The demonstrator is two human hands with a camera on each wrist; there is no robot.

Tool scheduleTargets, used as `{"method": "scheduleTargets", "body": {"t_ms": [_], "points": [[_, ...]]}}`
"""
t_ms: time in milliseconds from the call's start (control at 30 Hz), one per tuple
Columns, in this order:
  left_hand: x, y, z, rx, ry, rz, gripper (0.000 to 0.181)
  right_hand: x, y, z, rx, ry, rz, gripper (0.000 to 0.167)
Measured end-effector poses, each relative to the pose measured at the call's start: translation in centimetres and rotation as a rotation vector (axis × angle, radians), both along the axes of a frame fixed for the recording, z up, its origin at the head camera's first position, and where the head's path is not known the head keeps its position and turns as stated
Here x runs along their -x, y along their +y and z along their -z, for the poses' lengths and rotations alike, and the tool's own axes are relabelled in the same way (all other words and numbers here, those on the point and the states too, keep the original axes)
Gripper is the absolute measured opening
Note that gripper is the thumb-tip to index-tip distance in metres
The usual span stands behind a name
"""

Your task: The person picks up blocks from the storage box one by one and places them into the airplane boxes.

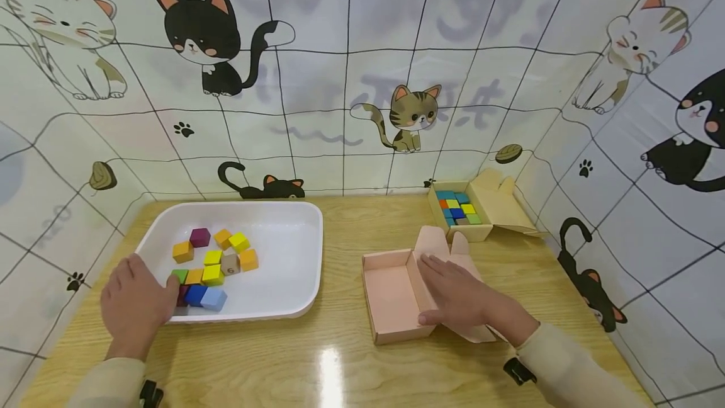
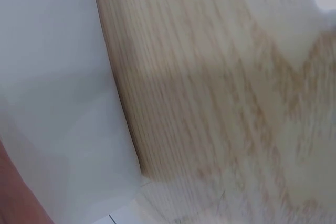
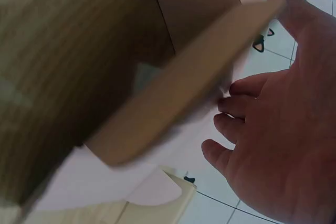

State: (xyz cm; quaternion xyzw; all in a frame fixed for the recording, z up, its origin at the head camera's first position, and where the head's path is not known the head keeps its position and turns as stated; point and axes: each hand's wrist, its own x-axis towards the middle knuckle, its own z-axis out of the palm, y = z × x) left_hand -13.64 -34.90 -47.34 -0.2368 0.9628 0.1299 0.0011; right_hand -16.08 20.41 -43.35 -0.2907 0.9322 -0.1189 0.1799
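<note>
At the left front corner of a white plastic tray (image 1: 291, 250), my left hand (image 1: 136, 301) holds the rim, thumb on the inner side and fingers outside. Close to that thumb lie a dark red cube, a blue cube (image 1: 196, 295) and a light blue cube (image 1: 214, 299). The left wrist view shows the tray's outer wall (image 2: 58, 108) and a sliver of the hand. Over the right side of an open pink cardboard box (image 1: 391, 294), my right hand (image 1: 461, 294) rests on the folded-out lid (image 1: 432, 239), fingers extended and thumb at the front corner. Nothing lies inside this box.
More wooden cubes, orange, yellow, purple and a numbered grey one (image 1: 230, 264), are spread in the tray. A second open cardboard box (image 1: 481, 232) at the back right holds several coloured cubes, its lid laid rightward. Cat-print walls (image 1: 345, 80) enclose the wooden table (image 1: 272, 357).
</note>
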Motion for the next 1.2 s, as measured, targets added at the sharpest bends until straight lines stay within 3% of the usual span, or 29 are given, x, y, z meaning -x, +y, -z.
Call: {"method": "scheduleTargets", "body": {"t_ms": [100, 400, 1000, 1200], "points": [[0.0, 0.1, 0.0, 0.001, -0.006, -0.013, 0.090, -0.6, -0.2, 0.8, 0.025, -0.045, 0.045, 0.109], [0.1, 0.4, 0.1, 0.013, 0.003, -0.024, 0.089, -0.4, -1.8, 2.4, 0.036, -0.005, 0.054, 0.109], [-0.3, 0.2, -0.1, 0.009, 0.037, 0.016, 0.089, 1.4, -5.3, 2.7, 0.039, 0.036, 0.088, 0.107], [-0.3, 0.1, -0.1, 0.013, 0.020, 0.020, 0.090, 1.9, -6.0, 2.6, 0.039, 0.046, 0.093, 0.107]]}}
